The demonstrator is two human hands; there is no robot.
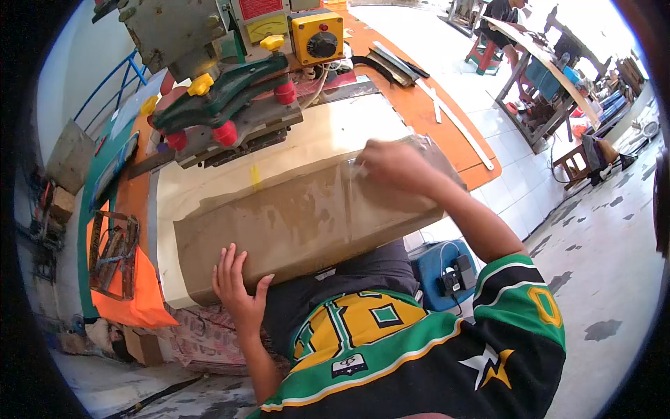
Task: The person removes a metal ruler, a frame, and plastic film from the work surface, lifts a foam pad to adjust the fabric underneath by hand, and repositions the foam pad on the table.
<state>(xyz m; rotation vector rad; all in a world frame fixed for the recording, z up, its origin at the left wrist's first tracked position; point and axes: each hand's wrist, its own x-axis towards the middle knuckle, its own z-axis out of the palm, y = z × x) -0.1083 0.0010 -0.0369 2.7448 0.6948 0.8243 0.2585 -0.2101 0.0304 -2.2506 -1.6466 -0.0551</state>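
A long brown sheet or wrapped panel (279,227) lies across the cream board (167,244) in front of me, with wrinkles and a clear-looking strip near its right part. My left hand (239,283) rests with fingers spread on its near left edge. Over the right part, my right hand (391,165) is closed with its fingers curled at the surface; whatever they hold is too small to name. Beyond the brown sheet stands a press with a dark green arm (230,94) and red knobs (225,133).
A yellow control box (317,38) stands behind the press. Metal rulers (457,129) lie on the orange table (419,108). At the left are a metal frame (115,255) and orange sheet (143,293). A person (504,17) sits at another bench, upper right.
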